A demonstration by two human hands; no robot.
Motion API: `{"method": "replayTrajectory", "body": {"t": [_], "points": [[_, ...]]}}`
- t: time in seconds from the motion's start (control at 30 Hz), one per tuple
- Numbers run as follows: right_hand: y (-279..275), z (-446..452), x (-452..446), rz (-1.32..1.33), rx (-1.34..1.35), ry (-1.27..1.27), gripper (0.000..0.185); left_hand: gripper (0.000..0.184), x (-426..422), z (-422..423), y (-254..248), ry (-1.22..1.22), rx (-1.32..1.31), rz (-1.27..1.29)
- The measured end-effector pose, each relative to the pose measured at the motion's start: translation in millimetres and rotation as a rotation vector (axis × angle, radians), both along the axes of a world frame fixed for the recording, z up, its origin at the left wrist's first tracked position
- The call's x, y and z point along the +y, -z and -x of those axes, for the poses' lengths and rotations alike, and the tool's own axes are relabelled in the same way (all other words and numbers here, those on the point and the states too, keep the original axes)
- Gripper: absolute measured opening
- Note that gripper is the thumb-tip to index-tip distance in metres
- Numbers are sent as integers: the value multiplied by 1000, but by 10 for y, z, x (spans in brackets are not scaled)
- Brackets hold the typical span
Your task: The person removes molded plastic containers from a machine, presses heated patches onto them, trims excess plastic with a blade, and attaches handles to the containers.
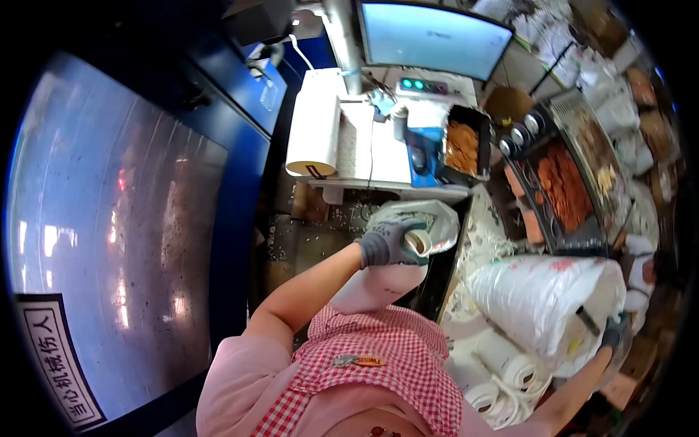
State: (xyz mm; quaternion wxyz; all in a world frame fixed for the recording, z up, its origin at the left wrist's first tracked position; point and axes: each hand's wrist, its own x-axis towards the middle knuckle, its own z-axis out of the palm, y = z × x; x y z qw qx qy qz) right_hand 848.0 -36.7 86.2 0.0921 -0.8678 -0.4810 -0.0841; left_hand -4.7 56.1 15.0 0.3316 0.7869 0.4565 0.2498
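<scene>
My left hand (389, 242), in a grey glove, closes round the rim of a white cup-like container (419, 243) with a round open mouth. Just behind it is an open pale plastic bag (444, 217). A white cylinder (375, 288) with small print lies below this hand, close against the checked apron; whether it joins the cup-like container, I cannot tell. Far to the right, my gloved right hand (615, 332) grips the edge of a large white plastic bag (542, 298) lying on its side. A dark stick-like piece (587, 320) shows at that bag's mouth.
White round-mouthed containers (502, 368) stand at lower right. A black tray (466, 146) and an open-topped machine (564, 186) hold reddish-brown pieces. Ahead are a white workbench (382, 164) and a monitor (437, 36). A blue machine with a shiny panel (116, 204) fills the left.
</scene>
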Motion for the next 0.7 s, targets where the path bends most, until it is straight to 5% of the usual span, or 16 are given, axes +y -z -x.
{"method": "replayTrajectory", "body": {"t": [0.17, 0.23, 0.27, 0.3, 0.47, 0.5, 0.53, 0.6, 0.63, 0.67, 0.7], "points": [[-257, 813, 340, -165, 153, -77, 42, 71, 131, 587, 25, -77, -106, 89], [-610, 1463, 46, -216, 146, -1, 37, 72, 288, 640, -328, -19, -192, 512], [-749, 1753, 4, -260, 146, 52, 35, 71, 256, 662, -161, -80, -29, 294], [-922, 2024, -73, -326, 159, 100, 33, 71, 245, 769, 206, -38, -150, 194], [-1381, 2398, -103, -395, 240, 247, 30, 74, 125, 616, 398, -97, -308, 365], [-1276, 2599, 466, -265, 274, 194, 31, 71, -34, 606, 153, -148, -305, 340], [-952, 2318, 719, -395, 500, -141, 27, 74, -53, 612, 3, -112, -118, 243], [-1119, 3709, 1052, -337, 680, -352, 21, 73, -174, 456, -372, -163, 19, 333], [-1190, 4411, 1233, -300, 781, -448, 19, 70, -146, 715, -331, -125, -117, 506], [-958, 5060, 1293, -260, 937, -620, 20, 69, -307, 923, 161, -116, -199, 178], [-724, 5709, 1377, -197, 1110, -777, 22, 74, -298, 1079, 150, -48, -206, 160]]}}
